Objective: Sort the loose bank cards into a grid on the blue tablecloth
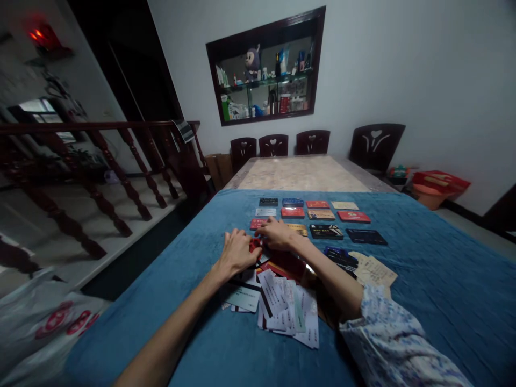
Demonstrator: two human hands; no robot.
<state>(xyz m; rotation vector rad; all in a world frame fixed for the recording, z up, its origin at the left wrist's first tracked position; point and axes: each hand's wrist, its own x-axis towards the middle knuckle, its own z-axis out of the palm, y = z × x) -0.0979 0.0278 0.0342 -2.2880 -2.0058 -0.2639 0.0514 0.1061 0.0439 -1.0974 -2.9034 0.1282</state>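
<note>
We log the left hand (237, 250), fingers narrowed around a red item (255, 244) between both hands, its facing and long axis too covered to tell; right hand (276, 235) bent beside it, grip unclear; loose cards (276, 293) nearer us, seemingly left; stacks (326, 231) ranked beyond, seemingly done, long axes crosswise.

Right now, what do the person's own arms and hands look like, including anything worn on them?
The left hand and right hand are ungloved, with no watch visible. A loose, wrinkled, pale sleeve with a blotchy blue-purple pattern covers the right arm to near the elbow; the left forearm shows no sleeve.
</note>
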